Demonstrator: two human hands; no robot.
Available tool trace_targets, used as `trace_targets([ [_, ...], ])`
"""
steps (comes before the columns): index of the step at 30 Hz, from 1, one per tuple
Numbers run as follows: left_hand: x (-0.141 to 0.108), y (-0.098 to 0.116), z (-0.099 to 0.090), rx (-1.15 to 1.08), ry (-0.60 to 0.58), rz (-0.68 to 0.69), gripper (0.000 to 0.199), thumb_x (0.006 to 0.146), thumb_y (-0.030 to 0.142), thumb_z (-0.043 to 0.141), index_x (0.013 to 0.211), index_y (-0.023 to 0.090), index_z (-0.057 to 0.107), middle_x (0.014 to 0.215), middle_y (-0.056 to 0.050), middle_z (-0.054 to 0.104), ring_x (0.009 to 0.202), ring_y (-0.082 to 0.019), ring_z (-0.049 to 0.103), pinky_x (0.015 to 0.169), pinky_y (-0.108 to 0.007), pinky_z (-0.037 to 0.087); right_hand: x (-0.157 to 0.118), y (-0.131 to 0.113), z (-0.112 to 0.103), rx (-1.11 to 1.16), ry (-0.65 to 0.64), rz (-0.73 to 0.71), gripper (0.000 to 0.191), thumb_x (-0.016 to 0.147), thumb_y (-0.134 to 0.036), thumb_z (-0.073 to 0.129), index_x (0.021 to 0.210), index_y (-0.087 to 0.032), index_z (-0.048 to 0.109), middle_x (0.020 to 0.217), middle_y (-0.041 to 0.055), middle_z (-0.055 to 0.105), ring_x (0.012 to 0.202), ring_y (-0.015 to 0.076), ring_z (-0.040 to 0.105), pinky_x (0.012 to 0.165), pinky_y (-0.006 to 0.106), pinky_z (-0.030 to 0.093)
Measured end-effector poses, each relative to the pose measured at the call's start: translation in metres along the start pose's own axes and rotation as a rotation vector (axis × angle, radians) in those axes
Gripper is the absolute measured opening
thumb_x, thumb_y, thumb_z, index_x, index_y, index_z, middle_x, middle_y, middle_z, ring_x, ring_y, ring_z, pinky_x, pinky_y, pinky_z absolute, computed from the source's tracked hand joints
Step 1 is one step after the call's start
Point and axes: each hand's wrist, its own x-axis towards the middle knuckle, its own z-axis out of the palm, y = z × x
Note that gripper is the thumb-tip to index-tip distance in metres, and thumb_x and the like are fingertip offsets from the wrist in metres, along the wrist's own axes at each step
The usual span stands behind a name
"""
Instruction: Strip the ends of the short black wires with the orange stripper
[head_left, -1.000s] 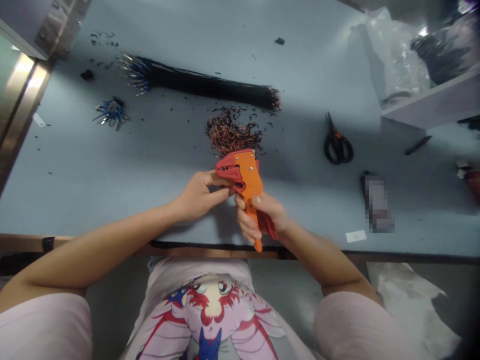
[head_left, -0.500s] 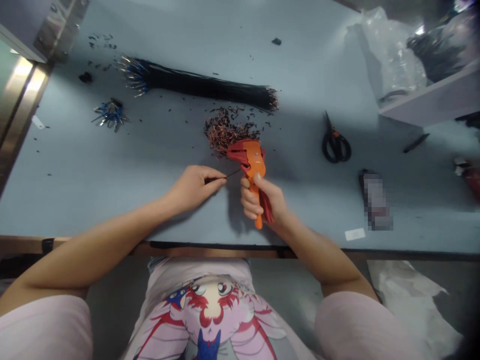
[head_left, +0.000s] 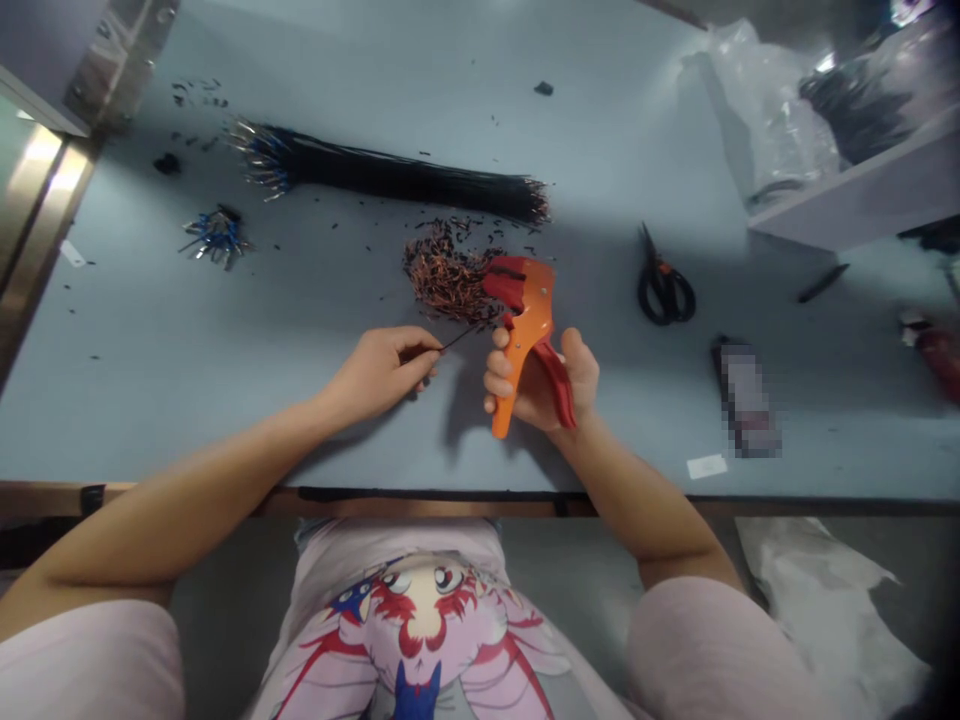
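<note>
A thin black wire (head_left: 469,332) is pinched between the thumb and fingers of my left hand (head_left: 382,370). Its free end points up and right, close to the jaws of an orange and red wire stripper (head_left: 531,310); whether it touches them I cannot tell. My right hand (head_left: 540,380) is wrapped round the tool, whose handles are spread apart. Behind the wire lies a heap of copper and black wire scraps (head_left: 442,275). Farther back stretches a bundle of black wires (head_left: 397,175), with blue and silver ends at left and bare copper ends at right.
A small cluster of blue and silver connectors (head_left: 217,235) lies at left. Black-handled scissors (head_left: 664,290), a blurred-out dark device (head_left: 748,400) and a white label (head_left: 706,467) lie at right. A clear plastic bag (head_left: 780,110) stands beside a pale partition (head_left: 855,195) at the back right.
The stripper has moved right and tilted, and its handles have spread apart from nearly closed. My left hand has shifted slightly left with the wire still in it.
</note>
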Motion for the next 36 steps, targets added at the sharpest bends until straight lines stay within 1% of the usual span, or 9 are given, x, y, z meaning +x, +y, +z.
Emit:
trace_targets([
  [5, 0.003, 0.000, -0.001, -0.168, 0.032, -0.046, 0.014, 0.082, 0.026, 0.056, 0.092, 0.016, 0.056, 0.065, 0.001, 0.064, 0.046, -0.010, 0.059, 0.044, -0.019, 0.048, -0.004, -0.005, 0.004, -0.067, 0.056, -0.096, 0.042, 0.084, -0.061, 0.047, 0.098, -0.022, 0.051, 0.081, 0.0017, 0.061, 0.065, 0.0159, 0.060, 0.069, 0.042, 0.056],
  [9, 0.004, -0.001, -0.002, -0.238, 0.040, -0.010, 0.019, 0.081, 0.024, 0.056, 0.099, 0.019, 0.052, 0.061, 0.004, 0.061, 0.047, -0.010, 0.058, 0.046, -0.020, 0.048, -0.003, -0.001, 0.006, -0.096, 0.054, -0.101, 0.033, 0.083, -0.046, 0.052, 0.102, -0.020, 0.052, 0.088, 0.0039, 0.065, 0.069, 0.0163, 0.062, 0.071, 0.041, 0.056],
  [13, 0.003, 0.001, -0.003, -0.286, 0.078, 0.042, 0.009, 0.080, 0.023, 0.056, 0.087, 0.018, 0.054, 0.067, 0.002, 0.063, 0.058, -0.011, 0.061, 0.057, -0.024, 0.051, -0.002, 0.003, 0.007, -0.129, 0.037, -0.071, 0.036, 0.077, -0.036, 0.054, 0.108, -0.018, 0.052, 0.090, 0.0050, 0.065, 0.074, 0.0187, 0.065, 0.077, 0.045, 0.056],
  [17, 0.001, 0.005, -0.004, -0.236, 0.139, 0.042, 0.006, 0.080, 0.023, 0.058, 0.083, 0.018, 0.058, 0.067, 0.002, 0.062, 0.053, -0.009, 0.054, 0.053, -0.023, 0.045, -0.002, 0.005, 0.007, -0.135, -0.030, -0.037, 0.046, 0.068, -0.024, 0.059, 0.113, -0.016, 0.050, 0.095, 0.0066, 0.067, 0.080, 0.0197, 0.067, 0.078, 0.040, 0.055],
  [19, 0.001, 0.007, -0.006, -0.202, 0.194, 0.091, 0.008, 0.082, 0.025, 0.059, 0.082, 0.017, 0.061, 0.064, 0.002, 0.060, 0.056, -0.009, 0.054, 0.056, -0.022, 0.044, -0.002, 0.007, 0.006, -0.121, -0.077, -0.013, 0.052, 0.066, -0.019, 0.061, 0.116, -0.015, 0.050, 0.098, 0.0077, 0.067, 0.084, 0.0207, 0.067, 0.079, 0.040, 0.055],
  [23, 0.002, 0.007, -0.005, -0.227, 0.289, 0.194, 0.012, 0.083, 0.027, 0.061, 0.090, 0.019, 0.066, 0.070, 0.001, 0.063, 0.059, -0.008, 0.056, 0.059, -0.021, 0.046, -0.001, 0.012, 0.006, -0.091, -0.098, 0.059, 0.053, 0.068, -0.017, 0.061, 0.120, -0.015, 0.050, 0.099, 0.0078, 0.068, 0.086, 0.0215, 0.067, 0.083, 0.043, 0.053],
  [27, 0.001, 0.002, 0.002, -0.311, 0.299, 0.246, 0.015, 0.083, 0.028, 0.062, 0.093, 0.018, 0.066, 0.066, 0.001, 0.063, 0.057, -0.008, 0.057, 0.054, -0.019, 0.045, -0.001, 0.017, 0.007, -0.031, -0.112, 0.126, 0.046, 0.071, -0.017, 0.057, 0.117, -0.016, 0.050, 0.094, 0.0062, 0.067, 0.082, 0.0204, 0.067, 0.081, 0.045, 0.054],
  [32, -0.004, -0.002, 0.012, -0.244, 0.294, 0.204, 0.014, 0.082, 0.030, 0.065, 0.088, 0.017, 0.069, 0.081, -0.003, 0.071, 0.076, -0.012, 0.066, 0.072, -0.023, 0.051, -0.006, 0.021, 0.009, 0.007, -0.197, 0.142, 0.040, 0.073, -0.020, 0.058, 0.112, -0.016, 0.050, 0.089, 0.0060, 0.067, 0.078, 0.0211, 0.066, 0.078, 0.048, 0.055],
  [36, -0.006, -0.003, 0.016, -0.187, 0.301, 0.196, 0.013, 0.080, 0.031, 0.067, 0.084, 0.019, 0.071, 0.082, -0.002, 0.072, 0.078, -0.013, 0.065, 0.076, -0.025, 0.051, -0.009, 0.024, 0.009, 0.009, -0.260, 0.115, 0.037, 0.076, -0.025, 0.062, 0.110, -0.015, 0.050, 0.086, 0.0062, 0.066, 0.075, 0.0207, 0.065, 0.076, 0.048, 0.055],
])
